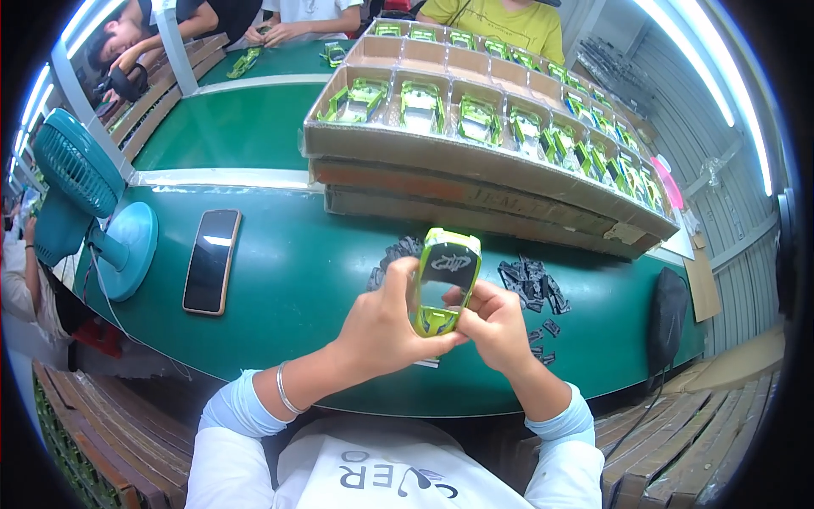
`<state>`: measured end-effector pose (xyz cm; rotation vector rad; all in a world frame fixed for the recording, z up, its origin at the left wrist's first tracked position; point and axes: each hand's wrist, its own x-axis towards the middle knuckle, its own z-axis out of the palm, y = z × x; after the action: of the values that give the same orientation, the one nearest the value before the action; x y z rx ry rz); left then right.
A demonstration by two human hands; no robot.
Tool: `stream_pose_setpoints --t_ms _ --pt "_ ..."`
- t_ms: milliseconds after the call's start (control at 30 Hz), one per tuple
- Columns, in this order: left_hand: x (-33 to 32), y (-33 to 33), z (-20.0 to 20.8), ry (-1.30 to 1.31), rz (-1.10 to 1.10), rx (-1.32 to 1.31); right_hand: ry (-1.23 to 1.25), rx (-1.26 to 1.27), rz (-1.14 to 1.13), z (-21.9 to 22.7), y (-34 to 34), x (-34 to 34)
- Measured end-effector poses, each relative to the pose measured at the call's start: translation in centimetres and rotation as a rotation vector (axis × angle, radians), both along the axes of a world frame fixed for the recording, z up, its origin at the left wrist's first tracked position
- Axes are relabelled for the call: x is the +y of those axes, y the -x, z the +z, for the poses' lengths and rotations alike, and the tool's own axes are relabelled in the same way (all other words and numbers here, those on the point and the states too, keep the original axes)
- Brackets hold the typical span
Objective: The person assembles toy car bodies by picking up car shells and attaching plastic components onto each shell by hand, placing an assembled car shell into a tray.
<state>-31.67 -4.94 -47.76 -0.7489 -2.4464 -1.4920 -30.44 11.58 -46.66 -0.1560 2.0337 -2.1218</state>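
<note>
Above the green table I hold a lime-green toy car body [437, 321] with a dark, glossy top piece. My left hand [377, 321] grips its left side and lower end, thumb reaching under the near edge. On the other side, my right hand [498, 327] closes its thumb and fingers on the lower right edge. Behind my left fingers lies a pile of small black plastic parts [403, 252], partly hidden. A second heap of black parts [534, 284] sits to the right, with several loose black pieces [549, 329] nearer my right hand.
A divided cardboard tray [441, 154] of green car bodies rests on other cardboard at the back. Left are a smartphone [212, 263] and a teal fan [80, 165]. A black object [668, 318] with a cable is at the right edge. Other people [500, 25] sit across.
</note>
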Motion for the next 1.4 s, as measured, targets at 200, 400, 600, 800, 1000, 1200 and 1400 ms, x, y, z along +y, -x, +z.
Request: stream_pose_setpoints --t_ms 200,400,600,800,1000,1200,1400 --pt "-0.4 -0.8 -0.2 0.077 0.094 0.171 -0.528 0.531 -0.128 -0.5 -0.5 0.1" --pt "-0.7 -1.1 0.4 0.042 0.068 0.100 -0.869 0.966 -0.218 0.1 -0.1 -0.1" --pt "-0.4 -1.5 0.7 0.006 -0.094 -0.085 -0.926 1.094 -0.164 -0.2 0.3 0.8" --pt "-0.7 -1.4 0.8 0.078 -0.023 -0.022 -0.887 1.048 -0.192 -0.9 0.8 0.3" --pt "-0.6 -1.6 0.2 0.068 -0.046 -0.037 -0.947 1.068 -0.160 -0.6 0.7 0.3" --pt "-0.6 -1.5 0.3 -0.074 -0.138 -0.144 -0.967 1.154 -0.062 -0.5 0.8 1.2" --pt "-0.9 -1.5 0.8 -0.114 -0.153 -0.217 -0.945 1.095 -0.037 -0.5 0.7 1.2"
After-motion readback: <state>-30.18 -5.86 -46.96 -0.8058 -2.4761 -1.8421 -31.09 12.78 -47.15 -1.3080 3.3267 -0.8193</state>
